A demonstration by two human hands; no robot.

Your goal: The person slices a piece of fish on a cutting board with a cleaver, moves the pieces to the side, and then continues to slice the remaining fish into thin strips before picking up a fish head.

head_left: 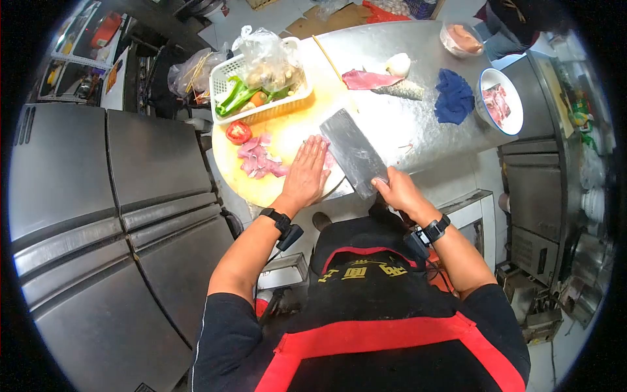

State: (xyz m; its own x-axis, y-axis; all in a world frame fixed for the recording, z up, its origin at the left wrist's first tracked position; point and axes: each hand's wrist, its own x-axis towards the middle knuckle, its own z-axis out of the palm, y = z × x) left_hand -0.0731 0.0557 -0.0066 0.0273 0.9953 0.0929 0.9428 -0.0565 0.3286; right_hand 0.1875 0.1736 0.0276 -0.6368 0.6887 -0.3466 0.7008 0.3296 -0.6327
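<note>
My right hand (399,193) grips a broad cleaver (354,150), its blade angled away to the upper left over the right edge of the round yellow cutting board (243,183). Flat on the board, fingers stretched out, my left hand (305,171) presses beside the blade. A piece of pink flesh shows partly under its fingers; the rest is hidden. To the left of that hand lies a pile of thin pink slices (258,159), with a halved tomato (238,132) just behind it.
A white basket (261,109) holds green peppers, a carrot and a plastic bag. On the metal table (392,47) are a fish piece (400,89), a white bulb (398,64), a blue cloth (454,97) and two bowls of meat. Steel cabinets (72,170) stand left; a person is at upper right.
</note>
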